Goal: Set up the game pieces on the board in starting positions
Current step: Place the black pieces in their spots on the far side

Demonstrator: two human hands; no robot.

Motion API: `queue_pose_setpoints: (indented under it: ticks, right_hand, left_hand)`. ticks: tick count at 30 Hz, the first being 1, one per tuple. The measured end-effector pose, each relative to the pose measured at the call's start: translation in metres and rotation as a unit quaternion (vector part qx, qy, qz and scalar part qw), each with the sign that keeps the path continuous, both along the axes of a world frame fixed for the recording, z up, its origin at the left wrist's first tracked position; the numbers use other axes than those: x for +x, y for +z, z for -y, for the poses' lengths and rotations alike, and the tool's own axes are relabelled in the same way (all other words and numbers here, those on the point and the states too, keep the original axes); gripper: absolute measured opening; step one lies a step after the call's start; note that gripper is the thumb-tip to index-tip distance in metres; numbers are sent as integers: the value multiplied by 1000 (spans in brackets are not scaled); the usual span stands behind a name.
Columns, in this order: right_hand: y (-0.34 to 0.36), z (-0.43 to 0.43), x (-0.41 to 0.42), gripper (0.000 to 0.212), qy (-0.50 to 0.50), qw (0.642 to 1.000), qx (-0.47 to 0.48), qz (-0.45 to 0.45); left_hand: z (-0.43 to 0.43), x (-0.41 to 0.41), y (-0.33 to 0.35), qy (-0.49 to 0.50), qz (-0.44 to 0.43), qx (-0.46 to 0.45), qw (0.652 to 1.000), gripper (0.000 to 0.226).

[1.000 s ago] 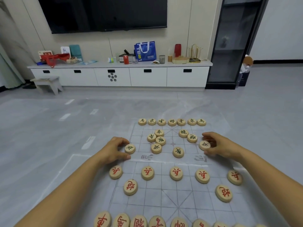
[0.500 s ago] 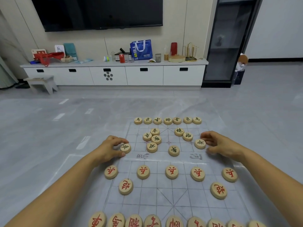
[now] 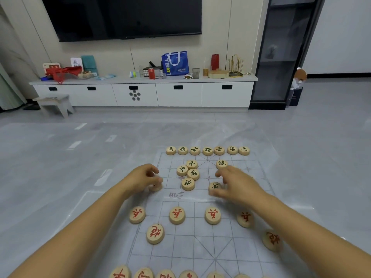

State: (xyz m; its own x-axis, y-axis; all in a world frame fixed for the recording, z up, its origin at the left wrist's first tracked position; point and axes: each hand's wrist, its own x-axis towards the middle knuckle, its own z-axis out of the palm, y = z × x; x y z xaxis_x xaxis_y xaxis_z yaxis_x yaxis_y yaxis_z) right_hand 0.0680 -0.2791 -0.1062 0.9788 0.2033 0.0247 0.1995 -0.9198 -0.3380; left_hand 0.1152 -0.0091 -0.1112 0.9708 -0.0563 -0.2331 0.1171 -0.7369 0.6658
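Left hand (image 3: 143, 177) pinches pale round wooden disc (image 3: 155, 187); right hand (image 3: 234, 184) blurred, grip unclear. Risk: bumping black-lettered disc cluster (image 3: 188, 173) at its 9 o'clock.

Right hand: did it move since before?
Yes. The right hand slid left, toward the middle of the board: it was past the right end of the far row of black-lettered pieces; now it lies mostly within that row's width.

Past the grey floor (image 3: 60, 157) I see a black television (image 3: 124, 17) mounted above a long white cabinet (image 3: 178, 95). On its top stand a blue bag (image 3: 175, 63), a red can (image 3: 151, 73) and a red vase (image 3: 215, 62). A small stool (image 3: 54, 102) stands at its left end.
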Motion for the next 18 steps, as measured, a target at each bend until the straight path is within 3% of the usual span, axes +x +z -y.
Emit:
queue_pose_setpoints:
  ticks: [3,6,12,15,18]
  right_hand:
    - [-9,-15,6,53,-3,997,-73,-8]
    - [-8,-7,12,41,-1,999,-16,-49]
    - [-7,19,12,47,25,995,25,-89]
    - [-11,15,10,59,-15,997,25,-66]
    - [-14,8,9,55,-46,998,-30,-24]
  left_hand:
    - [22,9,0,3,61,36,997,31]
    - [46,22,0,-33,96,53,993,30]
    - [60,43,-2,-82,25,93,992,52]
    - [61,46,-11,-89,49,141,985,48]
    - [56,46,-13,-63,72,178,979,43]
